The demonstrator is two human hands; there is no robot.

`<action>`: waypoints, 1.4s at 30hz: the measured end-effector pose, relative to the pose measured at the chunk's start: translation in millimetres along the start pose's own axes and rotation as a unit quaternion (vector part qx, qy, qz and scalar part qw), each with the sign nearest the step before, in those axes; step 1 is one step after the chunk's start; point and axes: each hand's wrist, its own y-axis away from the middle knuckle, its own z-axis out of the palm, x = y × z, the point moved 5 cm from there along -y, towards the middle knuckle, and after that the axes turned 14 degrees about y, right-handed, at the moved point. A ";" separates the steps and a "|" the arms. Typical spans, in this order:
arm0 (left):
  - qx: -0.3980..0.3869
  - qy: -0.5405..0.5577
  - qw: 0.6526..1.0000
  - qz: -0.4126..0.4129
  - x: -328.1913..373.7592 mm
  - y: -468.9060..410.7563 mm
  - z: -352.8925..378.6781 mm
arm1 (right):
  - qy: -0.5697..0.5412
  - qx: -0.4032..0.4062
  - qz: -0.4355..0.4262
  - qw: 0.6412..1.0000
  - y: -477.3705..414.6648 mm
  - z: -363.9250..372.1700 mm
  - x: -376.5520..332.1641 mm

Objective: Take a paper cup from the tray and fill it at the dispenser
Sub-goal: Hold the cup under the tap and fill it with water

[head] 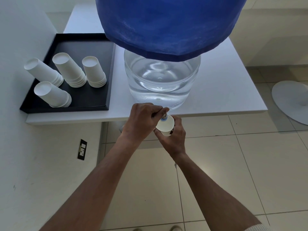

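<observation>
My right hand (174,137) grips a white paper cup (164,126) just past the table's front edge, its mouth up under the dispenser's tap (165,115). My left hand (141,120) is closed on the tap's handle, right above the cup. The dispenser (161,80) is a clear water jar with a blue cloth cover (166,25) on top. A black tray (86,97) at the left holds several stacks of upside-down white cups (70,70). Whether water is flowing is hidden by my fingers.
The white table (225,80) stands against a white wall on the left. A wall socket (82,149) sits low on that wall. A round white base (293,100) lies on the tiled floor at the right.
</observation>
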 end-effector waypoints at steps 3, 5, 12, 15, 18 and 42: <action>0.003 0.002 1.000 0.006 -0.6 0.6 0.9 | 0.005 0.002 -0.005 1.000 0.0 0.1 -0.4; 0.003 0.003 1.000 0.001 -2.7 1.1 1.8 | 0.007 0.003 -0.008 1.000 -0.8 -0.1 -1.2; 0.004 0.023 1.000 -0.015 -7.3 2.4 2.8 | 0.003 0.004 -0.003 1.000 0.2 -1.5 -2.1; 0.005 0.024 0.999 -0.024 -10.5 2.8 4.1 | 0.003 0.007 -0.003 1.000 1.0 -3.0 -3.5; 0.013 0.027 0.999 -0.037 -12.1 4.9 5.1 | 0.000 0.008 0.000 1.000 1.8 -3.4 -4.9; 0.041 0.141 0.954 -0.260 -13.8 11.9 1.5 | -0.008 0.010 0.010 1.000 2.7 -3.5 -5.1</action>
